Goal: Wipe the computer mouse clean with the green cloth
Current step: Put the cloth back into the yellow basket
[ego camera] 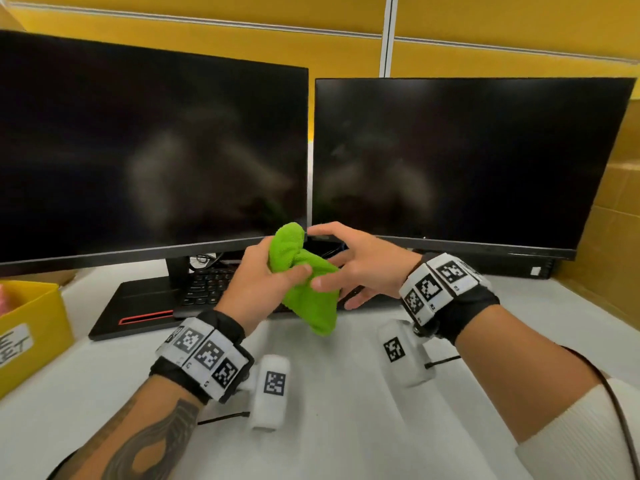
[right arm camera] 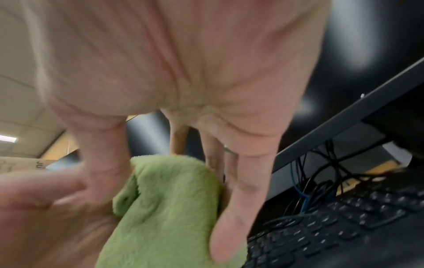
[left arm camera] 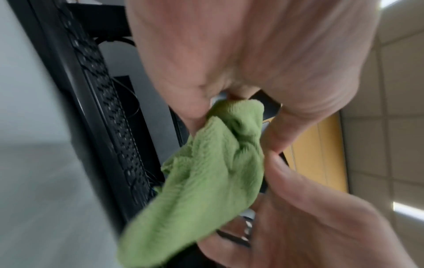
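The bright green cloth (ego camera: 304,271) is bunched up in the air above the keyboard, between both hands. My left hand (ego camera: 277,261) grips its upper part, with the thumb pressed across the front. My right hand (ego camera: 332,265) curves round the other side, thumb tip on the cloth and fingers arched over and under it. In the left wrist view the cloth (left arm camera: 213,172) hangs from my curled left fingers (left arm camera: 190,101). The right wrist view shows the cloth (right arm camera: 169,199) lying between thumb and fingers (right arm camera: 231,217). The computer mouse shows plainly in no view; cloth and hands may cover it.
Two dark monitors (ego camera: 149,150) (ego camera: 467,161) stand close behind the hands. A black keyboard (ego camera: 207,285) and a monitor base (ego camera: 138,306) lie beneath them, with cables behind. A yellow box (ego camera: 31,327) sits at the left edge of the white desk (ego camera: 329,427).
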The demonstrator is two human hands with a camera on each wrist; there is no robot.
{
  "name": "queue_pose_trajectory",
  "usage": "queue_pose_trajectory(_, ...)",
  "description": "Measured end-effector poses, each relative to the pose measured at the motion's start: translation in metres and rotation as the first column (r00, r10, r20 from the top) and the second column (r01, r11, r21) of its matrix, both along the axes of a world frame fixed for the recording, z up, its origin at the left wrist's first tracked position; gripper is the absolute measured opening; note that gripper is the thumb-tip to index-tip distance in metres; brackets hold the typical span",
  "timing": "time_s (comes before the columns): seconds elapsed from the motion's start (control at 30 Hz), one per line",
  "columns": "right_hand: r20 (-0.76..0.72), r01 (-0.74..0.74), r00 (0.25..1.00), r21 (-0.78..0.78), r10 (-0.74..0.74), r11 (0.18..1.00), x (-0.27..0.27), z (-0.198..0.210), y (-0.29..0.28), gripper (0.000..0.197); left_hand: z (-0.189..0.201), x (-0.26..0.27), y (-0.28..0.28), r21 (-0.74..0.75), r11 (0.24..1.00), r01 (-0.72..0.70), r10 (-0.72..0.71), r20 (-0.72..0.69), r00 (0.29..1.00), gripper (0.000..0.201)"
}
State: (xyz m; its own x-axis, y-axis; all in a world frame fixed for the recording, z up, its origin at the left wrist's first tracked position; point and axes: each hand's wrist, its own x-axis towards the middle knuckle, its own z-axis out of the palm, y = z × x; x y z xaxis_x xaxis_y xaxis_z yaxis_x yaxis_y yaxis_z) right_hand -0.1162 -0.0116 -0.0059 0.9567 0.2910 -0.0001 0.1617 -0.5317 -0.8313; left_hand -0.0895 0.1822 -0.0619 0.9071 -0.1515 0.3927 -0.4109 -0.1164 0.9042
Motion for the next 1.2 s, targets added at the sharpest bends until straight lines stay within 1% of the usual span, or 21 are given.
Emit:
queue_pose_trajectory(0.07,0.039,0.008,0.999,0.111,-0.012,0.994,-0.002,-0.002,0.015,0.067,0.009,-0.013,-0.001,-0.147,0.973,0.176,-0.192,-0.108,0.975,0.024)
queue_pose_trajectory(0.1,0.063,0.014,0.998,0.169,-0.025,0.985,-0.003,-0.002,0.02,0.063,0.014,-0.02,-0.001,-0.205,0.95,0.235,-0.268,-0.152,0.951,0.022)
queue_pose_trajectory(0.13,0.088,0.014,0.996,0.209,-0.033,0.978,-0.003,-0.003,0.023,0.057,0.019,-0.026,0.001,-0.242,0.934,0.263,-0.311,-0.185,0.932,0.027)
queue_pose_trajectory(0.17,0.115,0.013,0.992,0.23,-0.04,0.973,-0.004,-0.002,0.027,0.05,0.024,-0.032,0.005,-0.25,0.93,0.271,-0.324,-0.203,0.924,0.032)
queue_pose_trajectory(0.2,0.141,0.024,0.988,0.248,-0.06,0.968,-0.007,-0.001,0.03,0.045,0.029,-0.037,0.01,-0.22,0.936,0.274,-0.317,-0.192,0.929,0.034)
queue_pose_trajectory(0.23,0.163,0.048,0.982,0.268,-0.094,0.962,-0.01,0.001,0.034,0.04,0.032,-0.04,0.016,-0.141,0.952,0.272,-0.292,-0.144,0.946,0.033)
queue_pose_trajectory(0.27,0.183,0.082,0.973,0.292,-0.14,0.953,-0.012,0.003,0.037,0.036,0.034,-0.044,0.022,-0.024,0.964,0.263,-0.264,-0.07,0.962,0.034)
queue_pose_trajectory(0.33,0.191,0.144,0.956,0.354,-0.222,0.924,-0.016,0.008,0.045,0.03,0.034,-0.051,0.033,0.199,0.963,0.184,-0.201,0.071,0.977,0.06)
queue_pose_trajectory(0.37,0.189,0.157,0.951,0.382,-0.243,0.911,-0.02,0.011,0.051,0.03,0.035,-0.055,0.037,0.257,0.957,0.137,-0.174,0.124,0.977,0.075)
queue_pose_trajectory(0.43,0.19,0.157,0.947,0.429,-0.259,0.889,-0.028,0.017,0.064,0.035,0.034,-0.065,0.046,0.241,0.968,0.077,-0.124,0.187,0.975,0.098)
queue_pose_trajectory(0.5,0.165,0.137,0.956,0.472,-0.24,0.871,-0.039,0.023,0.079,0.034,0.037,-0.073,0.059,0.173,0.985,0.009,-0.043,0.197,0.98,0.109)
queue_pose_trajectory(0.57,0.131,0.092,0.975,0.504,-0.182,0.859,-0.048,0.028,0.095,0.033,0.04,-0.081,0.076,0.199,0.979,-0.042,-0.007,0.238,0.971,0.103)
queue_pose_trajectory(0.63,0.107,-0.003,0.993,0.481,-0.055,0.877,-0.057,0.031,0.113,0.033,0.042,-0.09,0.097,0.272,0.956,-0.111,0.019,0.32,0.947,0.093)
queue_pose_trajectory(0.7,0.067,-0.101,0.995,0.434,0.08,0.895,-0.064,0.034,0.132,0.032,0.045,-0.104,0.12,0.271,0.944,-0.186,0.078,0.363,0.928,0.079)
queue_pose_trajectory(0.77,0.019,-0.149,0.988,0.393,0.154,0.907,-0.067,0.037,0.153,0.042,0.048,-0.119,0.147,0.255,0.916,-0.311,0.2,0.381,0.903,0.061)
queue_pose_trajectory(0.83,0.008,-0.149,0.988,0.362,0.157,0.92,-0.067,0.039,0.176,0.052,0.052,-0.134,0.177,0.243,0.857,-0.454,0.346,0.38,0.858,0.046)
queue_pose_trajectory(0.87,0.018,-0.133,0.991,0.363,0.136,0.922,-0.067,0.039,0.188,0.052,0.054,-0.141,0.191,0.246,0.819,-0.518,0.416,0.369,0.831,0.042)
queue_pose_trajectory(0.97,0.052,-0.122,0.993,0.371,0.11,0.921,-0.065,0.034,0.22,0.047,0.065,-0.158,0.234,0.279,0.676,-0.682,0.588,0.352,0.728,0.042)
queue_pose_trajectory(1.07,0.06,-0.16,0.987,0.325,0.148,0.932,-0.07,0.027,0.245,0.039,0.075,-0.17,0.273,0.383,0.545,-0.746,0.67,0.336,0.662,0.047)
queue_pose_trajectory(1.13,0.051,-0.189,0.982,0.301,0.182,0.935,-0.075,0.023,0.257,0.036,0.08,-0.172,0.293,0.456,0.513,-0.727,0.71,0.251,0.658,0.048)
queue_pose_trajectory(1.2,0.034,-0.208,0.978,0.297,0.207,0.932,-0.077,0.018,0.264,0.036,0.08,-0.168,0.306,0.518,0.51,-0.687,0.731,0.16,0.663,0.05)
